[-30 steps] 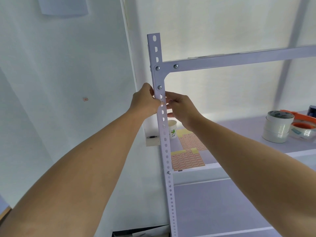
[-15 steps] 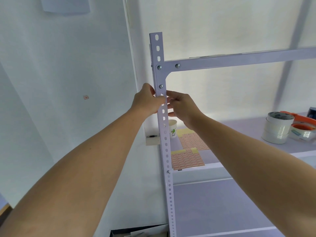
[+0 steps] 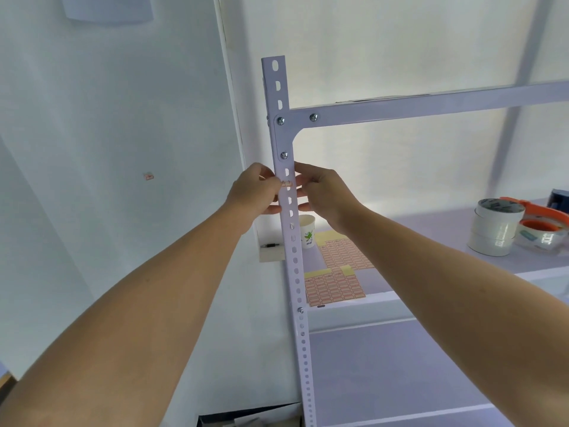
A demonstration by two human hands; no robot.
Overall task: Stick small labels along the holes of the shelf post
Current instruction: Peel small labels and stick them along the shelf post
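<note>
Head view, item one. The visitor beside me asks: "Where is the label [image 3: 286, 182]?"

"On the front face of the shelf post [image 3: 288, 192]. It lies crosswise on the solid strip between two slots, below the lowest bracket screw [image 3: 284, 155]. The post stands upright at the shelf's left front corner."

"State of the left hand [image 3: 252, 191]?"

"Positioned at the post's left edge. Thumb and forefinger are brought together on the label's left end, pinching it. The other fingers cannot be made out clearly."

"And the right hand [image 3: 328, 192]?"

"Positioned at the post's right edge, level with the label. Its fingers [image 3: 303, 167] are curled toward the metal, with the thumb below them. Whether they grip the post or touch the label's right end cannot be determined."

"Supplies?"

"Two label sheets [image 3: 334, 286] lie flat on the shelf board [image 3: 437, 226] behind the post, with a paper cup [image 3: 308, 231] just beyond them. Stacked tape rolls [image 3: 494, 231] and an orange tape dispenser [image 3: 542, 224] sit well apart to the right. One stray label [image 3: 148, 176] is stuck on the wall [image 3: 92, 149]."
</note>
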